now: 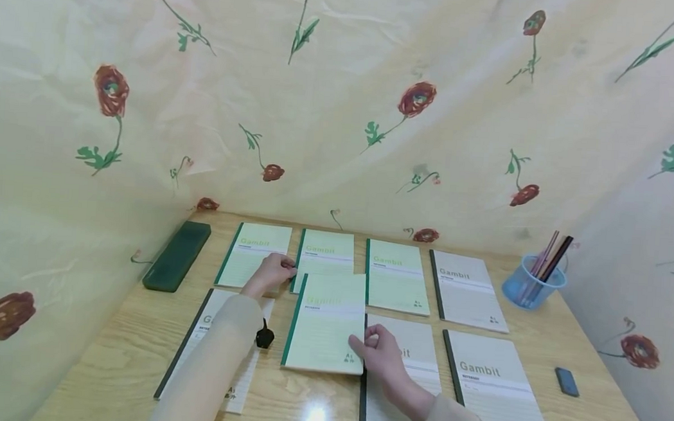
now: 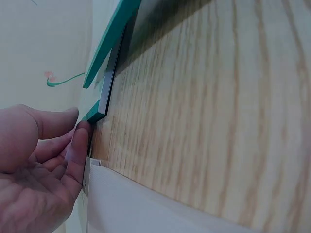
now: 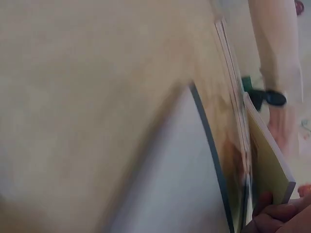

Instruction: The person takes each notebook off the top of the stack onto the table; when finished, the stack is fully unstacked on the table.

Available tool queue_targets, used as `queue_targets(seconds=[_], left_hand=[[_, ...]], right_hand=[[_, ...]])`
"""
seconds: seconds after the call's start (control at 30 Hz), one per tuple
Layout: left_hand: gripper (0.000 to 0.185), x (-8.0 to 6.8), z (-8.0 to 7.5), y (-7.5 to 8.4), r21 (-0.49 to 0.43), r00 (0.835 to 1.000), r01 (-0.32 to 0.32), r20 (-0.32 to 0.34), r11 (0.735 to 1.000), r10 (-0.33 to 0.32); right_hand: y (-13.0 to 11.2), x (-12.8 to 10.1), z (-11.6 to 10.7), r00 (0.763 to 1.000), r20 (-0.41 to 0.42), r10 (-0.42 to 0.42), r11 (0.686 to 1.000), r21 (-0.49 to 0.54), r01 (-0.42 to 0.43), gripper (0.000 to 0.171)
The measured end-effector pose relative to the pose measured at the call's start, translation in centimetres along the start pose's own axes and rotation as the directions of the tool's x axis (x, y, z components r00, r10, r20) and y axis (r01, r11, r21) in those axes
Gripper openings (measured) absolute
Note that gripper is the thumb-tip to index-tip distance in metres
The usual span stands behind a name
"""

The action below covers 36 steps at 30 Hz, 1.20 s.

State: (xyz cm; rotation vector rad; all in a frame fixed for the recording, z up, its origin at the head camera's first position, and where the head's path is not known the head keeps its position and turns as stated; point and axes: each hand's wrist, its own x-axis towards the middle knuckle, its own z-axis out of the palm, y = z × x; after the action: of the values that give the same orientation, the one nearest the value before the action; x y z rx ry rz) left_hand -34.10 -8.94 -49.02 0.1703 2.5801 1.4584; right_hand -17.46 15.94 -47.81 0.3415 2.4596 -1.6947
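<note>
The green notebook (image 1: pixel 325 322) lies in the middle of the wooden table (image 1: pixel 119 358), its spine to the left, overlapping the lower edge of the green one behind it and the left edge of a grey notebook (image 1: pixel 405 369) to its right. Your right hand (image 1: pixel 383 355) grips its lower right corner, fingers curled round the edge; the right wrist view shows fingertips (image 3: pixel 272 216) under that corner with the cover lifted a little off the table. Your left hand (image 1: pixel 271 272) rests near the upper left corner of the same book, on the lower edge of the back-left green notebook (image 1: pixel 253 254); in the left wrist view its fingers (image 2: pixel 77 145) are fairly straight and press against a green book edge rather than closing on it.

You appear to be mid-placement, shifting this notebook among the two rows. The next move seems to call for keeping the right-hand pinch firm and steadying with the left, so the neighbouring books are not dragged along.

Further out stand a dark green case (image 1: pixel 176 254), a blue pen cup (image 1: pixel 532 283) and a small dark object (image 1: pixel 566 382).
</note>
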Motion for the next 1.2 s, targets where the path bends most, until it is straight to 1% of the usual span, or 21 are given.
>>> queue_targets(seconds=[0.1,0.2,0.3,0.4,0.53,0.73,0.87,1.0,1.2], left_hand=[[0.032,-0.1,-0.1,0.0,-0.006,1.0,-0.004,0.011,1.0,0.005],[0.034,-0.1,-0.1,0.0,-0.009,1.0,-0.002,0.013,1.0,0.002],[0.033,-0.2,-0.1,0.1,-0.002,1.0,-0.003,0.008,1.0,0.003],[0.033,-0.2,-0.1,0.1,-0.001,1.0,0.002,0.007,1.0,-0.002],[0.032,-0.2,0.0,0.0,-0.008,1.0,0.013,0.002,1.0,-0.013],[0.033,-0.2,0.1,0.1,-0.012,1.0,0.026,-0.005,1.0,-0.026],[0.033,-0.2,0.1,0.1,-0.016,0.999,0.04,-0.005,0.999,-0.04],[0.032,-0.2,0.1,0.1,-0.014,0.999,0.036,-0.007,0.999,-0.036],[0.032,-0.1,0.1,0.1,-0.019,0.999,0.039,-0.005,0.999,-0.039]], right_hand=[[0.5,-1.7,0.2,1.0,0.031,-0.004,1.0,0.008,0.004,0.026],[1.0,-3.0,0.4,0.996,0.082,-0.022,0.999,0.048,0.018,0.028],[1.5,-4.0,0.6,0.991,0.124,-0.055,0.997,0.066,0.047,0.028],[1.9,-4.5,0.8,0.984,0.157,-0.079,0.996,0.059,0.071,0.028],[2.1,-4.8,0.9,0.974,0.199,-0.105,0.994,0.048,0.098,0.029],[2.1,-4.8,0.8,0.962,0.231,-0.147,0.989,0.031,0.144,0.032],[2.1,-4.9,0.7,0.957,0.251,-0.143,0.99,0.033,0.139,0.033],[2.1,-5.0,0.7,0.955,0.255,-0.153,0.988,0.034,0.149,0.035],[2.4,-4.9,0.7,0.956,0.24,-0.169,0.984,-0.014,0.178,0.036]])
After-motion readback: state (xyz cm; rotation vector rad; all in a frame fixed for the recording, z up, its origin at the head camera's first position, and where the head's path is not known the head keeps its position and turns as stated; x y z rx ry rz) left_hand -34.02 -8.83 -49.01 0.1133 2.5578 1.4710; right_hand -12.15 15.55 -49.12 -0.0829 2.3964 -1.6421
